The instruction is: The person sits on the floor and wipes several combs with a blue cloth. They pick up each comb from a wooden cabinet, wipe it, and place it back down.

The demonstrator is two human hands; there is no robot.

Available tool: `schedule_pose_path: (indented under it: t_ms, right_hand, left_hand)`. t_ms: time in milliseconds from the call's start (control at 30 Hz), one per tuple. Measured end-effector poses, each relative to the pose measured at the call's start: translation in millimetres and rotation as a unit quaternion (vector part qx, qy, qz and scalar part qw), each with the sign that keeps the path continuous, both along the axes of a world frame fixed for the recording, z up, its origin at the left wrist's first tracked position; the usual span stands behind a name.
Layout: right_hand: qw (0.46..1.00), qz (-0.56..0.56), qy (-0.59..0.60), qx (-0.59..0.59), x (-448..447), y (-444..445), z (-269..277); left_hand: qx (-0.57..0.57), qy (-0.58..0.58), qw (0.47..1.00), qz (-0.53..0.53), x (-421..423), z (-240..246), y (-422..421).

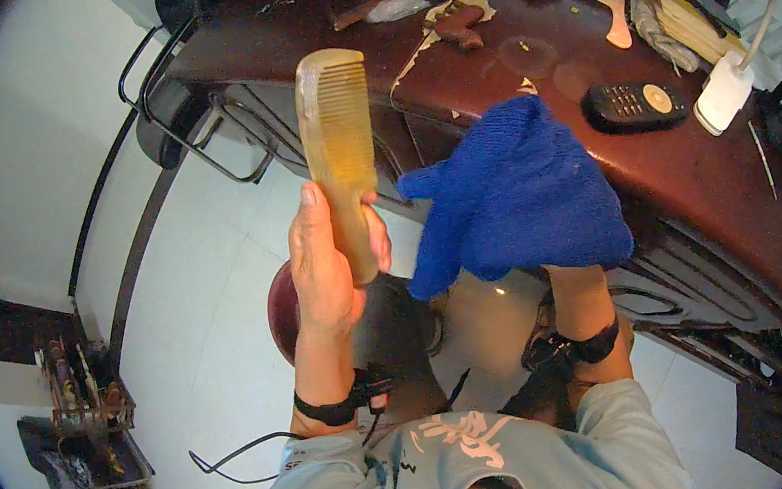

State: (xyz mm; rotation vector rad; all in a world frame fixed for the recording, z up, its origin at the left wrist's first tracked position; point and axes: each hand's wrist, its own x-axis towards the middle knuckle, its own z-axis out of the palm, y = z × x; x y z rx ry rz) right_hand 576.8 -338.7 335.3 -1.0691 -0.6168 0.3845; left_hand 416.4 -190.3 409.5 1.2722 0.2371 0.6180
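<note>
A translucent yellowish comb [340,123] stands upright in my left hand [324,262], its toothed side facing right and its handle between thumb and fingers. Just right of it a blue knitted cloth [515,188] is draped over my right hand, whose fingers and palm it hides; only the wrist shows below. Comb and cloth are apart. The cloth is in front of the edge of a dark red-brown desk [427,80]. Whether my right fingers are closed on the cloth cannot be seen.
On the desk lie a black cordless handset [634,105], a white adapter with a cable [725,92], a pale spatula-like piece [614,10], a brown carved-looking piece [461,25] and a plastic-wrapped item [396,2]. A metal-framed chair [164,119] is at upper left; a rack with tools [90,411] stands lower left.
</note>
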Motion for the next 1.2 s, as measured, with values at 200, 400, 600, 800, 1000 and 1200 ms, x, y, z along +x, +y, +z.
schedule_pose_path:
  t_ms: [200, 400, 600, 800, 1000, 1200]
  right_hand:
    - [0.997, -0.053, -0.04, -0.042, 15, -21, 3]
    - [0.989, -0.114, -0.057, -0.076, 29, -44, 3]
    - [0.98, -0.165, -0.067, -0.091, 44, -58, 4]
    - [0.974, -0.189, -0.077, -0.099, 53, -62, 1]
    - [0.971, -0.197, -0.084, -0.105, 58, -64, 0]
    - [0.969, -0.206, -0.085, -0.102, 64, -69, 3]
  left_hand:
    - [0.19, 0.071, 0.979, 0.033, 46, 30, 6]
    - [0.517, 0.137, 0.84, 0.089, 98, 46, 5]
    - [0.67, 0.113, 0.732, 0.042, 161, 51, 3]
    - [0.756, 0.104, 0.646, -0.023, 216, 54, -7]
    - [0.775, 0.117, 0.616, -0.078, 275, 62, -26]
    - [0.83, 0.111, 0.545, -0.048, 314, 64, -44]
